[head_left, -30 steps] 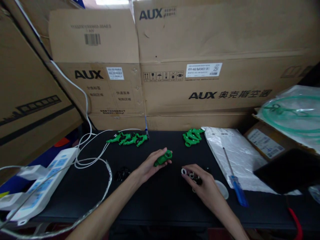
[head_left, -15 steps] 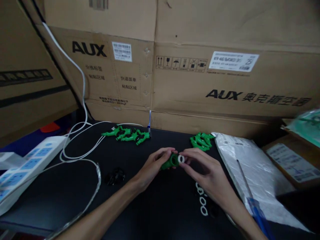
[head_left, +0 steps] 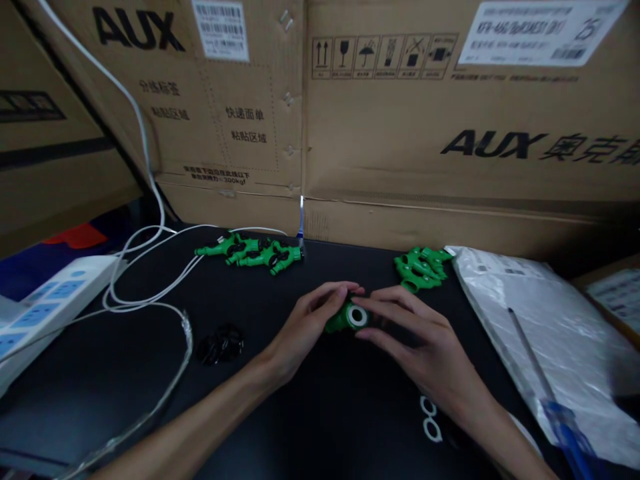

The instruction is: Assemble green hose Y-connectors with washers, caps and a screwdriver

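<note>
Left hand: closed around a green fitting, holding it low over the middle of the black table.
Fitting's mouth: faces the wearer; a white ring sits in it, hole showing dark.
Right hand: thumb and forefinger narrowly apart at the mouth, one below and one above; whether they pinch the fitting or only rest there, I cannot tell.
Loose white rings: two visible near the right forearm.
Carton: "AUX" in black, on both panels; right one followed by 奥克斯, cut by the frame edge.
Carton, left panel: 分拣标签 / 粘贴区域, then 快递面单 / 粘贴区域; lower line ends "300kgf".
Handling marks: row of six, including up arrows, glass, umbrella.
Right sticker: starts "KFR-46G", large "25", barcode at lower right.
Left sticker: barcodes, print too small.
Green fittings with black parts: near carton, left.
Plain green cluster: right, beside a white package.
Blue-handled screwdriver: lies on the package.
Black pieces: small heap, left of the left hand.
</note>
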Action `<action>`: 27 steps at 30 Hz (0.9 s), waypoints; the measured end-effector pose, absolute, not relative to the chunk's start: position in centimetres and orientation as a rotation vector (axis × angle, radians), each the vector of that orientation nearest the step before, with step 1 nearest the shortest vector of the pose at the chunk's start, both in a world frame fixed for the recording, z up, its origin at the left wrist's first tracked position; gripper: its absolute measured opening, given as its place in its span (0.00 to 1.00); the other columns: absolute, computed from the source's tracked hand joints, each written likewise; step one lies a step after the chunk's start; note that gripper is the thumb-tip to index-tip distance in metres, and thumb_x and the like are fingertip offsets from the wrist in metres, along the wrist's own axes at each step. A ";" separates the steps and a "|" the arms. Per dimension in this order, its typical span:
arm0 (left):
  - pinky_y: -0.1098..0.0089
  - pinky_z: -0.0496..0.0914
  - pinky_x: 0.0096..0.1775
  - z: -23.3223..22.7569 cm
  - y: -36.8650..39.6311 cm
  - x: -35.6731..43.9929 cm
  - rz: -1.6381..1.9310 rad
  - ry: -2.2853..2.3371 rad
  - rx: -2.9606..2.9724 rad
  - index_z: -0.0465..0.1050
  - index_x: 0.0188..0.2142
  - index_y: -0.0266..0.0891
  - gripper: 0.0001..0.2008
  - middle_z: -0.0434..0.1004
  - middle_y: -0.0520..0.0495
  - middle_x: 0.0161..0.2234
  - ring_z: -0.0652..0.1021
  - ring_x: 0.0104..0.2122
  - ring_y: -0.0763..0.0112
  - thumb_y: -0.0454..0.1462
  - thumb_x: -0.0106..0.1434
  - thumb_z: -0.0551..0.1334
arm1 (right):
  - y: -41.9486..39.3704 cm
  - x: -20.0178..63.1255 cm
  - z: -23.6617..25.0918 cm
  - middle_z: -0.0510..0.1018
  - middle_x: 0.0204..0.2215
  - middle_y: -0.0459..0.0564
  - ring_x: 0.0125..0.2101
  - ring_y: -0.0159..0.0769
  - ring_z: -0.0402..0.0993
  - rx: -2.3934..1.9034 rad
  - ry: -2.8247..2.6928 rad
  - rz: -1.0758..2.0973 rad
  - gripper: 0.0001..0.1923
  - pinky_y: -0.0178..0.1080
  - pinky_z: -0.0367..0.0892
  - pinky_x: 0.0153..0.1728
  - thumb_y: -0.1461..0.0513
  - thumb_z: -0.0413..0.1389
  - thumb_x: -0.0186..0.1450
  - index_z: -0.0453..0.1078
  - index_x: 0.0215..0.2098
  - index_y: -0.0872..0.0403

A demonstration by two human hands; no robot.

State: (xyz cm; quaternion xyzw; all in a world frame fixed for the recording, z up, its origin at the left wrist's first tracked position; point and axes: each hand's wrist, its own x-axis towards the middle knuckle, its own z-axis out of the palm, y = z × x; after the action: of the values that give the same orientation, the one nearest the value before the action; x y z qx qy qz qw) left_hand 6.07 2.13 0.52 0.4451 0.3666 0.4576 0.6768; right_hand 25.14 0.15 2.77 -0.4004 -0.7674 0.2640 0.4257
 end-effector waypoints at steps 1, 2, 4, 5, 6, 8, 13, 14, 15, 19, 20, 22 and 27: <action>0.63 0.67 0.57 0.4 2.2 6.1 1.039 0.823 1.011 0.81 0.49 0.43 0.17 0.82 0.45 0.53 0.76 0.57 0.56 0.49 0.67 0.66 | 0.2 25.1 2.9 0.79 0.41 0.49 0.39 0.36 0.78 -1.033 -1.866 0.736 0.17 0.39 0.76 0.42 0.58 0.65 0.65 0.78 0.53 0.45; 0.63 0.67 0.58 0.4 2.2 6.1 1.052 0.824 1.022 0.81 0.49 0.44 0.17 0.82 0.45 0.53 0.76 0.57 0.57 0.49 0.67 0.65 | 0.2 25.0 3.1 0.80 0.39 0.49 0.37 0.36 0.78 -1.078 -1.812 0.829 0.17 0.39 0.77 0.40 0.56 0.65 0.66 0.78 0.53 0.47; 0.64 0.67 0.57 0.4 2.3 6.1 1.076 0.833 1.059 0.80 0.50 0.45 0.17 0.81 0.46 0.54 0.76 0.57 0.58 0.49 0.69 0.64 | 0.2 24.8 3.2 0.81 0.34 0.49 0.33 0.35 0.79 -1.159 -1.708 1.049 0.18 0.39 0.77 0.37 0.53 0.62 0.67 0.77 0.53 0.50; 0.64 0.67 0.57 0.4 2.3 6.1 1.086 0.849 1.087 0.79 0.50 0.45 0.17 0.81 0.47 0.55 0.76 0.57 0.58 0.49 0.69 0.63 | 0.2 24.7 3.2 0.81 0.32 0.48 0.31 0.34 0.79 -1.173 -1.660 1.162 0.19 0.39 0.77 0.37 0.53 0.61 0.67 0.76 0.53 0.51; 0.64 0.67 0.56 0.5 2.3 6.0 1.094 0.875 1.122 0.79 0.50 0.45 0.17 0.81 0.47 0.55 0.76 0.57 0.58 0.49 0.69 0.63 | 0.1 24.5 3.1 0.82 0.31 0.48 0.31 0.34 0.80 -1.166 -1.617 1.267 0.20 0.38 0.78 0.37 0.53 0.61 0.67 0.74 0.55 0.52; 0.64 0.68 0.55 0.6 2.2 6.0 1.101 0.940 1.196 0.79 0.50 0.44 0.17 0.80 0.46 0.55 0.76 0.56 0.57 0.49 0.69 0.62 | 0.0 24.3 2.8 0.83 0.30 0.47 0.30 0.34 0.81 -1.115 -1.534 1.412 0.22 0.38 0.78 0.37 0.54 0.61 0.67 0.71 0.57 0.53; 0.60 0.65 0.61 0.5 2.0 5.9 1.049 1.015 1.370 0.78 0.56 0.46 0.19 0.79 0.47 0.58 0.73 0.60 0.54 0.47 0.68 0.64 | -0.1 24.1 2.3 0.84 0.31 0.47 0.32 0.34 0.82 -1.107 -1.399 1.469 0.19 0.39 0.77 0.39 0.54 0.62 0.67 0.73 0.53 0.54; 0.59 0.64 0.62 0.3 2.0 5.9 1.026 1.030 1.400 0.76 0.58 0.48 0.21 0.78 0.48 0.59 0.73 0.60 0.54 0.46 0.67 0.65 | -0.1 24.1 2.3 0.83 0.31 0.47 0.32 0.34 0.82 -1.109 -1.385 1.461 0.19 0.39 0.77 0.39 0.54 0.63 0.67 0.74 0.52 0.54; 0.59 0.64 0.62 0.2 2.0 5.9 1.003 1.051 1.422 0.75 0.60 0.50 0.23 0.77 0.49 0.60 0.73 0.60 0.54 0.46 0.66 0.66 | -0.1 24.1 2.2 0.83 0.31 0.47 0.32 0.34 0.82 -1.107 -1.377 1.451 0.19 0.39 0.77 0.39 0.54 0.63 0.66 0.74 0.52 0.54; 0.57 0.68 0.59 -0.3 2.0 5.8 0.976 1.100 1.474 0.73 0.62 0.52 0.24 0.78 0.50 0.59 0.77 0.57 0.53 0.43 0.66 0.65 | 0.1 24.0 1.7 0.82 0.29 0.46 0.30 0.33 0.81 -1.093 -1.407 1.382 0.16 0.38 0.77 0.36 0.54 0.61 0.67 0.75 0.49 0.54; 0.58 0.68 0.60 -0.3 1.9 5.8 0.991 1.087 1.502 0.74 0.61 0.51 0.23 0.78 0.50 0.59 0.76 0.58 0.54 0.42 0.67 0.65 | 0.1 24.0 1.6 0.82 0.29 0.46 0.30 0.32 0.80 -1.092 -1.416 1.358 0.14 0.37 0.77 0.36 0.55 0.61 0.67 0.75 0.48 0.54; 0.58 0.65 0.63 -0.2 1.7 5.9 1.039 1.052 1.565 0.77 0.58 0.50 0.21 0.78 0.50 0.59 0.75 0.60 0.55 0.38 0.66 0.64 | -0.1 23.8 1.4 0.81 0.28 0.45 0.29 0.31 0.80 -1.090 -1.430 1.309 0.12 0.35 0.77 0.35 0.57 0.60 0.67 0.75 0.47 0.53; 0.58 0.64 0.65 0.2 1.3 6.2 1.104 1.043 1.634 0.81 0.54 0.48 0.19 0.79 0.50 0.58 0.73 0.61 0.56 0.34 0.64 0.64 | -0.6 23.5 1.5 0.81 0.30 0.44 0.29 0.31 0.79 -1.115 -1.476 1.191 0.11 0.34 0.75 0.35 0.60 0.59 0.67 0.76 0.47 0.52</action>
State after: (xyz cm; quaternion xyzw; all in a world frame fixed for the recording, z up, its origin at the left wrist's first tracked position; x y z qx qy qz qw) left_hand 6.23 1.34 0.17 0.6577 0.4199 0.4446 0.4399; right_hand 23.45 -0.62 1.52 -0.4516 -0.5981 0.4823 0.4535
